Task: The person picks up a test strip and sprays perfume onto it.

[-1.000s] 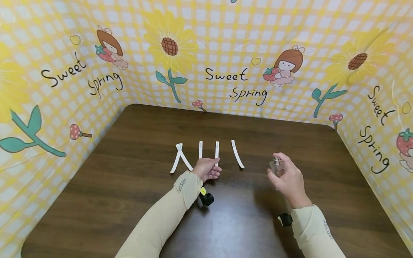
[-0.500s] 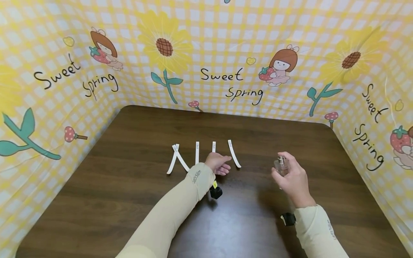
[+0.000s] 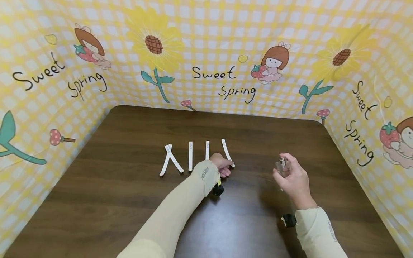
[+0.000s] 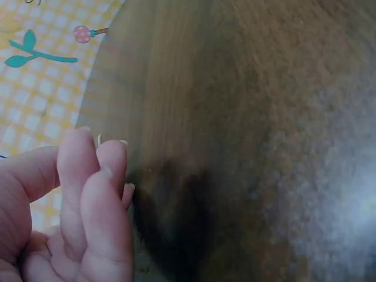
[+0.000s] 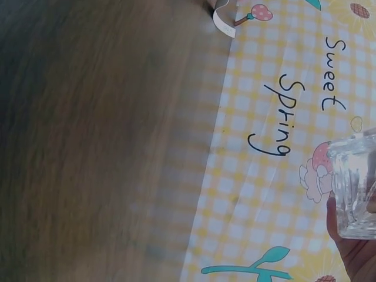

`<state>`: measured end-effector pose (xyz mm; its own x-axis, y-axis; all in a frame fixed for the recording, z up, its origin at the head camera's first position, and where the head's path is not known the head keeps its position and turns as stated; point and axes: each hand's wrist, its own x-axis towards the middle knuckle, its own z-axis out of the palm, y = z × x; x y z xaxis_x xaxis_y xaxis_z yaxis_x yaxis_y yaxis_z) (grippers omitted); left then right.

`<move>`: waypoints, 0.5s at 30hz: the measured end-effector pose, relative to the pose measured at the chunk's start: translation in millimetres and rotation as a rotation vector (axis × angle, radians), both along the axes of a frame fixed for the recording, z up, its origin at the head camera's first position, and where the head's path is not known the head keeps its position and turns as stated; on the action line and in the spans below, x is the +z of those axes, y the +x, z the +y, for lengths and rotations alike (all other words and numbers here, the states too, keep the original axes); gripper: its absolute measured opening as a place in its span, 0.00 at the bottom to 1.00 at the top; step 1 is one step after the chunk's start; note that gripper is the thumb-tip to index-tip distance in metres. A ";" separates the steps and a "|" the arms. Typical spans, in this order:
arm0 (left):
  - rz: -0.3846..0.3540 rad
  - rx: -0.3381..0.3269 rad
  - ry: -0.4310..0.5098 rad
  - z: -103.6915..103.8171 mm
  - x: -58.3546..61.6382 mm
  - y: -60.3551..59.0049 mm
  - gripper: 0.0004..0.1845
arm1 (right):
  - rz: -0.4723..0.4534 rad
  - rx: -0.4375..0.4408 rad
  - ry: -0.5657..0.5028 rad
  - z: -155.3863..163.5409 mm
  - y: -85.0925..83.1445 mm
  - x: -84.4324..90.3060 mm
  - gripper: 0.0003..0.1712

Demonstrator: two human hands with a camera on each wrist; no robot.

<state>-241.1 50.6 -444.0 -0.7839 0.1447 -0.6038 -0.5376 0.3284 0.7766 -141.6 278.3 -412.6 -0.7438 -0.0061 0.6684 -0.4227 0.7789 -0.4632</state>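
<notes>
My left hand [image 3: 222, 165] is at the lower end of the rightmost white paper test strip [image 3: 227, 149], pinching it between thumb and fingers. In the left wrist view the fingers [image 4: 106, 223] are bent together, hiding most of the strip. The right wrist view shows this curved strip [image 5: 222, 22] at the top. My right hand [image 3: 296, 181] grips a clear glass perfume spray bottle [image 3: 280, 168] above the table, index finger on its silver sprayer. The bottle's thick glass base [image 5: 352, 191] shows in the right wrist view.
Left of my left hand lie two crossed strips [image 3: 164, 165], a straight strip [image 3: 190, 156] and another strip [image 3: 207, 148] partly hidden by the hand. The brown wooden table [image 3: 96, 200] is enclosed on three sides by a yellow checked cloth [image 3: 206, 43].
My left hand has moved right from the second strip from the right to the rightmost one. The right hand keeps hold of the perfume bottle. The view has shifted slightly.
</notes>
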 end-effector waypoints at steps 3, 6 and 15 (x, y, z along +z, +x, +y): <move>-0.001 -0.014 -0.009 2.8 -4.0 -2.4 0.14 | -0.009 -0.008 -0.001 1.4 0.6 -0.3 0.30; 0.015 -0.027 -0.007 5.1 -6.5 -2.2 0.14 | -0.011 -0.008 -0.003 2.6 1.0 -0.7 0.30; -0.001 -0.014 0.038 9.9 -9.0 -4.3 0.12 | -0.025 -0.019 -0.005 8.1 2.2 -2.1 0.30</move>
